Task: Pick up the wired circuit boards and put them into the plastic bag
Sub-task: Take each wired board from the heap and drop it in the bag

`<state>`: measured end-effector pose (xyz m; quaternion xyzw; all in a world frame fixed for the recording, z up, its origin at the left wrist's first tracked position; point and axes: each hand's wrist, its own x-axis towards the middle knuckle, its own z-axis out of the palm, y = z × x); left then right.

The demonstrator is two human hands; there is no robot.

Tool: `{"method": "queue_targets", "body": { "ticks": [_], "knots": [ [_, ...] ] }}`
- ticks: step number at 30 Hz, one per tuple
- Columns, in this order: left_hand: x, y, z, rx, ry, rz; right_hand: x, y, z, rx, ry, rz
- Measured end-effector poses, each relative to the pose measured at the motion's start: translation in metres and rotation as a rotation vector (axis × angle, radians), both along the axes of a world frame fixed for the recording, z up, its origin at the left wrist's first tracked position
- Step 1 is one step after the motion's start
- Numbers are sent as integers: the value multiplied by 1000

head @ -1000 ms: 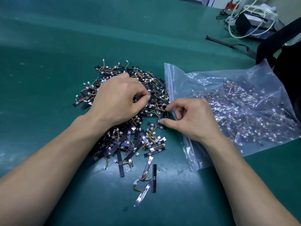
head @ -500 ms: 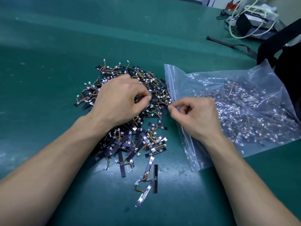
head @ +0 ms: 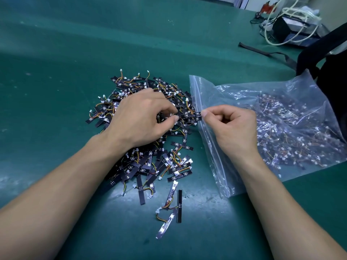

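A pile of small black wired circuit boards (head: 150, 162) with orange wires and white plugs lies on the green mat. My left hand (head: 139, 117) rests on top of the pile, thumb and fingers pinching boards near its middle. My right hand (head: 232, 126) lies over the open edge of the clear plastic bag (head: 281, 102) and pinches the right end of one black board (head: 191, 115) that spans between both hands. Many boards lie inside the bag to the right.
The green mat (head: 56, 81) covers the whole table. A black strap (head: 266, 53) and a black bag (head: 330, 59) lie at the far right. A box with white cables (head: 293, 25) stands at the back right. A few stray boards (head: 169, 209) lie near the front.
My right hand has drawn back to the right, up to the bag's edge, lifting a board out of the pile. My left hand has stayed on the pile.
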<state>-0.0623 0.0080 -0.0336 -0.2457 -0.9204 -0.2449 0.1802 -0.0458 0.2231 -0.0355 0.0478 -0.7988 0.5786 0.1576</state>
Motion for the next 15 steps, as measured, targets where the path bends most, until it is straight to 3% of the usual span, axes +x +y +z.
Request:
{"method": "queue_targets", "body": {
  "ticks": [6, 15],
  "knots": [
    [1, 1, 0, 12, 27, -53, 0, -2, 2, -58, -36, 47],
    [1, 0, 0, 101, 41, -88, 3, -2, -1, 61, -24, 181]
  ]
}}
